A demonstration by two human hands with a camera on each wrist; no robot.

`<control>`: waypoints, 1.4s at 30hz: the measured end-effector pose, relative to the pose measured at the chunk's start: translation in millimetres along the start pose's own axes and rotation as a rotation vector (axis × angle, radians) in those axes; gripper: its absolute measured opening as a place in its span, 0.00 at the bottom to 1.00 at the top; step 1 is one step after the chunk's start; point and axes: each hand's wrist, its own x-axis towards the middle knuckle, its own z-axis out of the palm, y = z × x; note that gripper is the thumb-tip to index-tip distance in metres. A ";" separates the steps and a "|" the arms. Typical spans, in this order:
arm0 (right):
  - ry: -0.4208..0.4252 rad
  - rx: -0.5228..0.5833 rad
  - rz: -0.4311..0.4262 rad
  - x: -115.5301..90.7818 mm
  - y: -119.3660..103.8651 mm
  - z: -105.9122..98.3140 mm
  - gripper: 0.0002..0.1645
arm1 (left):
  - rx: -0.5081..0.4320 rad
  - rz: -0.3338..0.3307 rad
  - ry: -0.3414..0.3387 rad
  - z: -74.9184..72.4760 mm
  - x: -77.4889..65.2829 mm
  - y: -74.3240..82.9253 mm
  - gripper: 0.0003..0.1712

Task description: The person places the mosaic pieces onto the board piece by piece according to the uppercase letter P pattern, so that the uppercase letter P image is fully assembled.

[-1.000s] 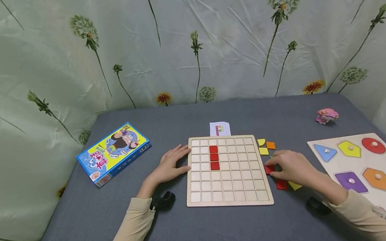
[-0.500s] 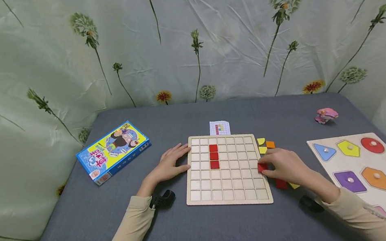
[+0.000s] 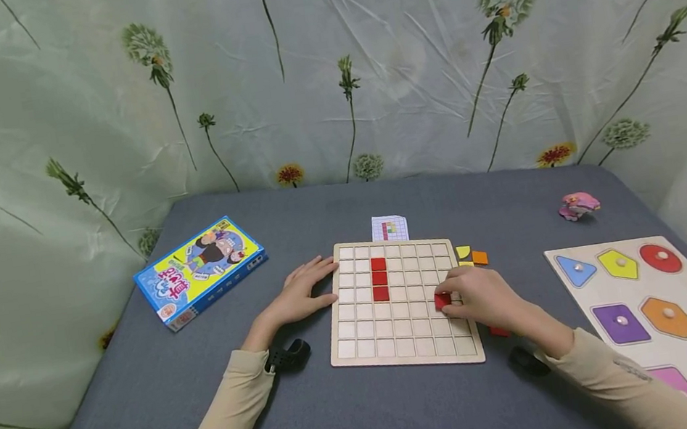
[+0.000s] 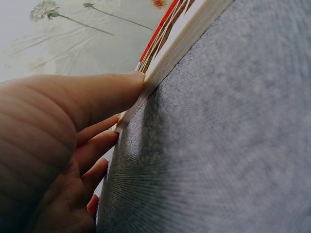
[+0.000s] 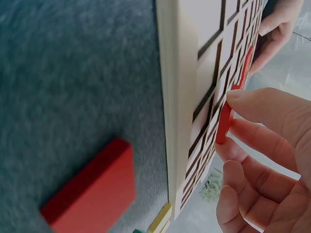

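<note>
A wooden grid board [image 3: 405, 352] lies mid-table, with a column of red square tiles [image 3: 379, 278] set into its upper left part. My left hand [image 3: 299, 295] rests at the board's left edge, thumb and fingertips touching its side; the left wrist view shows the thumb [image 4: 114, 92] against the rim. Over the right part of the grid, my right hand [image 3: 483, 295] pinches another red square tile [image 3: 442, 301] between thumb and fingers. In the right wrist view this red tile [image 5: 225, 116] is held on edge, close over the cells.
Right of the board lie yellow tiles [image 3: 464, 252], an orange tile [image 3: 479, 258] and a red tile [image 3: 499, 331]. A small pattern card [image 3: 389, 227] touches the far edge. A blue-yellow box [image 3: 201, 272], a pink figurine [image 3: 578, 206] and a knobbed shape puzzle [image 3: 638, 290] stand farther out.
My right hand has lifted a red tile from the loose pieces beside the board and carried it left over the grid. The left hand stays at the board's edge.
</note>
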 end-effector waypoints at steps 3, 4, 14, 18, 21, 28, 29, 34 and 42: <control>0.002 0.005 -0.014 2.4 -3.4 1.6 0.10 | 0.001 0.003 0.000 -0.1 -0.6 0.0 0.36; 0.000 0.008 -0.016 3.1 -4.5 2.1 0.10 | 0.004 0.007 0.002 -0.1 -0.8 0.0 0.36; -0.010 0.024 -0.058 12.6 -15.7 6.3 0.10 | 0.006 0.010 0.002 -0.1 -0.6 -1.1 0.36; -0.002 0.014 -0.090 17.8 -20.1 8.8 0.10 | 0.013 0.011 0.006 0.2 -0.4 -1.3 0.36; 0.009 0.011 -0.105 22.1 -24.0 9.6 0.10 | 0.005 0.013 0.005 -0.2 -0.5 -0.9 0.36; 0.036 0.017 -0.138 29.6 -33.0 11.2 0.08 | 0.003 0.003 0.002 -1.3 -1.0 -0.6 0.36; 0.037 0.018 -0.142 30.4 -34.4 11.6 0.08 | 0.001 0.002 0.001 -1.5 -1.1 -0.3 0.36; 0.026 0.029 -0.152 34.7 -40.8 13.2 0.08 | -0.009 0.003 -0.003 -2.6 -1.0 1.9 0.36; 0.001 0.050 -0.171 41.3 -46.6 14.8 0.06 | -0.014 0.005 -0.004 -2.0 -0.9 1.6 0.36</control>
